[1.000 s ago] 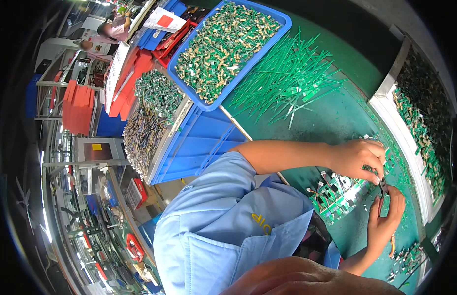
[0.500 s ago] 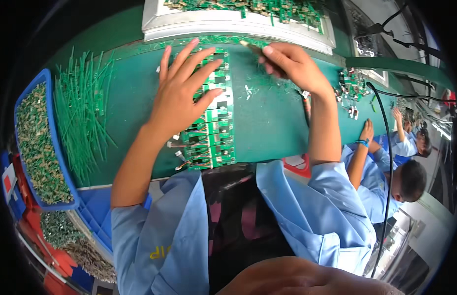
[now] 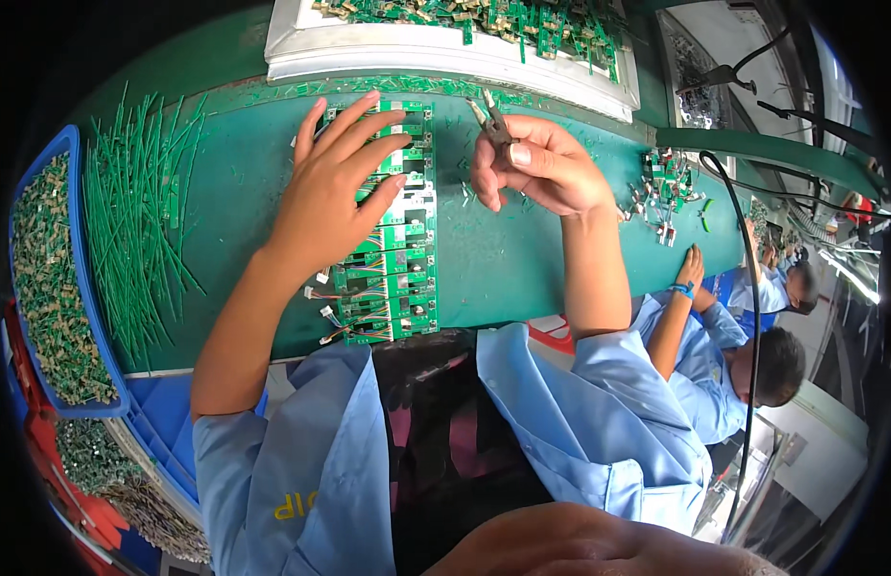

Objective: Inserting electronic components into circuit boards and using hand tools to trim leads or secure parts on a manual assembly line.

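Observation:
A long panel of green circuit boards (image 3: 407, 259) lies upright on the green mat, with short wires and white plugs (image 3: 332, 315) along its left side. Spread over the panel's upper left part is my left hand (image 3: 332, 197), fingers apart and fingertips resting on or just above the boards. My right hand (image 3: 551, 171) is raised to the right of the panel's upper end, wrapped round a small pair of pliers (image 3: 493, 123). The two jaw tips point up and stand apart, with nothing visible between them. The pliers' handles are mostly hidden in my palm.
Thin green strips (image 3: 138, 230) lie in a heap on the left, beside a blue bin (image 3: 78, 259) full of small parts. A white-framed tray (image 3: 445, 75) of boards stands at the far edge. Wired boards (image 3: 671, 182), a black cable (image 3: 754, 288) and a co-worker (image 3: 719, 374) are right.
My right hand has turned, so the pliers' jaws now point up and show apart. The whole view has shifted a little; my left hand stays spread over the panel.

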Demonstrator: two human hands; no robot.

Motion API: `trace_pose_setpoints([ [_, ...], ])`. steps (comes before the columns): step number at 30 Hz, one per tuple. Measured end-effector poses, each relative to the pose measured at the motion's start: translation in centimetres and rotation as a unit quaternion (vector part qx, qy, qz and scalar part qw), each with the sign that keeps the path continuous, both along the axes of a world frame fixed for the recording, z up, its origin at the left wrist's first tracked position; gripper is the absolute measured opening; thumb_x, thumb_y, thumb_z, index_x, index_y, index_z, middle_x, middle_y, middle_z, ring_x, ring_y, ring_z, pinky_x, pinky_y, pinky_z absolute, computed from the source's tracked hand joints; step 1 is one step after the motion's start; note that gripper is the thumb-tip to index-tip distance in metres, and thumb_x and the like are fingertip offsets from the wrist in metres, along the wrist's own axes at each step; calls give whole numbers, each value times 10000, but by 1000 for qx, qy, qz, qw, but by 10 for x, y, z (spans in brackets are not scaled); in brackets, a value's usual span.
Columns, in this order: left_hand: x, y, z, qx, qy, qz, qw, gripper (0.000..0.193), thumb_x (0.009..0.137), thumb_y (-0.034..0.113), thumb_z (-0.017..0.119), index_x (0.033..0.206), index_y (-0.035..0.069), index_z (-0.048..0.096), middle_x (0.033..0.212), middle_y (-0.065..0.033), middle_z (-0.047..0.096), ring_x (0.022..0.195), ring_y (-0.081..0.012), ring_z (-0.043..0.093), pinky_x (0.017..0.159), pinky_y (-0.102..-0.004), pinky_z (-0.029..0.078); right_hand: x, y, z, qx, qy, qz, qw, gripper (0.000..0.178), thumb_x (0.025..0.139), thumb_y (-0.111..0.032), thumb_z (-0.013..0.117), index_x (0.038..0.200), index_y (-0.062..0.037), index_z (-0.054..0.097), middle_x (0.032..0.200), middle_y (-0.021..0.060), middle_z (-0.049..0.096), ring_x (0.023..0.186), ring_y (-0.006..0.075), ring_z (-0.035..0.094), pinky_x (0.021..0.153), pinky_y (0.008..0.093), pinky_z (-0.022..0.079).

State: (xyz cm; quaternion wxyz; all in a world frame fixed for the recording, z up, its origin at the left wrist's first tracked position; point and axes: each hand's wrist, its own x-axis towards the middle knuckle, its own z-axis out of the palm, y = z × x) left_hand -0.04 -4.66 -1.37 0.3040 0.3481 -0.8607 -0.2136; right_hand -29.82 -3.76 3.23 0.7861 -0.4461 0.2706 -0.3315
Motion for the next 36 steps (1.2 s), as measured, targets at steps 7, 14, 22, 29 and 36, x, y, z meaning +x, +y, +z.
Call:
trace_pose_setpoints([
  [7,4,-1,0,12,-11,-9,1000,349,978,174,704,1319,101,720,1544,-27,646,1596,-262,437,1367,-545,156,12,4,-6,17,-103,3,995,232,1070,-156,612,1163,50,659,951,206,704,775,286,684,682,337,512],
  [14,3,0,-1,-6,10,0,1000,302,974,160,726,1266,86,731,1465,-36,681,1547,-268,488,1358,-551,181,22,6,-6,57,-186,26,981,232,1052,-116,580,1180,65,648,949,228,695,783,320,673,690,371,521],
  [22,-2,5,5,-29,-13,49,998,363,996,191,702,1349,111,711,1535,-19,629,1576,-263,440,1344,-632,125,16,6,4,-7,-104,-19,994,243,1045,-106,588,1206,59,665,977,191,713,805,272,666,728,356,529],
  [29,0,7,-2,-34,-74,52,995,408,1021,240,683,1418,147,687,1609,10,582,1584,-267,417,1313,-705,72,1,-7,30,-160,533,-54,829,209,1105,-214,647,1115,-19,723,950,-4,662,842,84,533,752,227,418],
  [36,-1,8,-6,-43,-70,56,995,421,1030,261,680,1440,166,682,1639,29,568,1582,-270,414,1302,-720,72,-2,-16,3,-116,487,8,866,259,1133,-267,642,1069,-31,726,913,-14,649,828,84,523,759,231,429],
])
